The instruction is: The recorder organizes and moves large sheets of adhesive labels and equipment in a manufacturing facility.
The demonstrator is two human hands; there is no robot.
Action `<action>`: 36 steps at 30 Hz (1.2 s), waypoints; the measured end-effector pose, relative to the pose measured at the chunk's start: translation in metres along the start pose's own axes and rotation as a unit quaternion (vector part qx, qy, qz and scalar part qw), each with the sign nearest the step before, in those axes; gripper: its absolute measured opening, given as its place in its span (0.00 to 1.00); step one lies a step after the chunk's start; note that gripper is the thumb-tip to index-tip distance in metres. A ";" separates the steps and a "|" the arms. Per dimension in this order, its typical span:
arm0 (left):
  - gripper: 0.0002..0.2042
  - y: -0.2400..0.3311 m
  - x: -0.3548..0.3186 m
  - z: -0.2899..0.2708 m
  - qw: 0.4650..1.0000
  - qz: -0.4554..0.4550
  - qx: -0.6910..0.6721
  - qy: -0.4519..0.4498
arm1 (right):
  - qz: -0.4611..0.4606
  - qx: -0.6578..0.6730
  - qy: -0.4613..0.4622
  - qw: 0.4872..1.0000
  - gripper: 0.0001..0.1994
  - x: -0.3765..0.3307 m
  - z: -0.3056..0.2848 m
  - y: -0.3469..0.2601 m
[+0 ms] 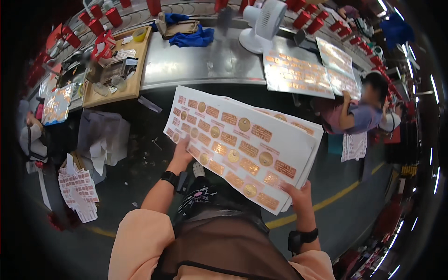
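My left hand (181, 150) and right hand (296, 192) pinch the sticker sheet stack (242, 144) at its 8 and 4 o'clock edges; loose sheets could likely fan out, slip floorward.

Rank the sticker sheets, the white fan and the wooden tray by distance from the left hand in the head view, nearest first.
1. The stack of sticker sheets: the left hand grips its left edge.
2. The wooden tray: up and left of that hand, on the metal table.
3. The white fan: farthest, at the table's back, to the right.
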State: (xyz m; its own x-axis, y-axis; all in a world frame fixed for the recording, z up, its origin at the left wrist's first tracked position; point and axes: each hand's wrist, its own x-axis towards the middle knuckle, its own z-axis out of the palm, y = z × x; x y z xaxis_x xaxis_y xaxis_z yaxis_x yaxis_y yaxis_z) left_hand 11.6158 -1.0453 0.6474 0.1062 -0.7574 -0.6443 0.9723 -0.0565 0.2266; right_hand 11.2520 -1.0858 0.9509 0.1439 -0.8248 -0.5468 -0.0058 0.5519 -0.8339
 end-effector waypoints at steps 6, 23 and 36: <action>0.19 -0.064 -0.035 0.045 0.994 -0.094 0.035 -0.037 | -0.018 0.024 0.073 0.997 0.17 -0.093 -0.072 0.063; 0.22 -0.507 -0.120 0.251 0.917 -0.303 0.134 -0.223 | -0.199 0.139 0.425 0.872 0.26 -0.365 -0.291 0.178; 0.21 -0.903 -0.203 0.261 0.839 -0.487 0.152 -0.187 | -0.088 -0.004 0.576 0.813 0.17 -0.470 -0.514 0.222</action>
State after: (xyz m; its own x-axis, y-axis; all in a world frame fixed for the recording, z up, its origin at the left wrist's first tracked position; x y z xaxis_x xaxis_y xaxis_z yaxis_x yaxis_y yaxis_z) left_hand 10.6622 -1.0103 0.7644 -0.8369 -0.4026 -0.3709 0.4552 -0.8882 -0.0630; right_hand 10.6747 -0.6391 0.9849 -0.8789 -0.4612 -0.1219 -0.0926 0.4156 -0.9048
